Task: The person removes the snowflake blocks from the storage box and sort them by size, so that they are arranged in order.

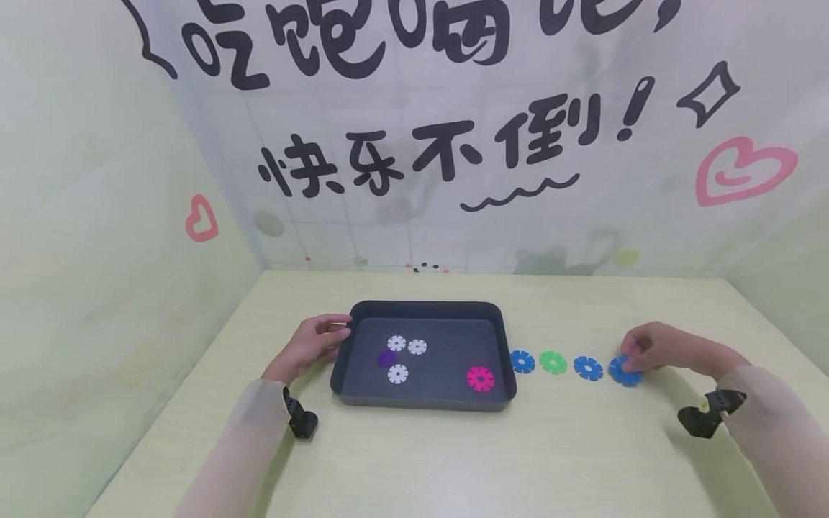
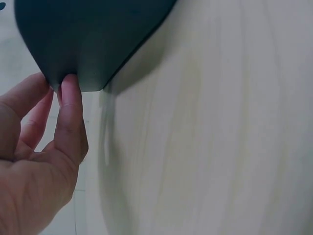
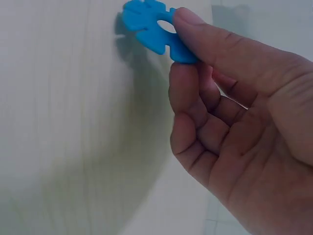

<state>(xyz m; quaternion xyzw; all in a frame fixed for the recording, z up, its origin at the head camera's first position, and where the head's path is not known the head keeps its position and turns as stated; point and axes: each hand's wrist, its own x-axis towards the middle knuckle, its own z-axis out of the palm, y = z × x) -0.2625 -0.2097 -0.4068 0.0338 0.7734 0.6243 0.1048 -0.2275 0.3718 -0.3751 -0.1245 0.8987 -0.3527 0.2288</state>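
In the head view my right hand (image 1: 650, 345) is at the right end of a row of plastic snowflake discs. Thumb and fingers pinch the edge of a blue snowflake disc (image 3: 146, 22), tilted close over the tabletop in the right wrist view. To its left lie another blue disc (image 1: 588, 368), a green disc (image 1: 553, 362) and a blue disc (image 1: 523, 362) beside the tray. My left hand (image 1: 315, 341) holds the left rim of the dark grey tray (image 1: 424, 404), its fingertips at the wall in the left wrist view (image 2: 90, 63).
Inside the tray lie a pink disc (image 1: 481, 379), a purple disc (image 1: 386, 359) and several white discs (image 1: 398, 374). The pale wooden table (image 1: 453, 467) ends at a printed wall sheet (image 1: 421, 230) behind, with more sheeting on both sides.
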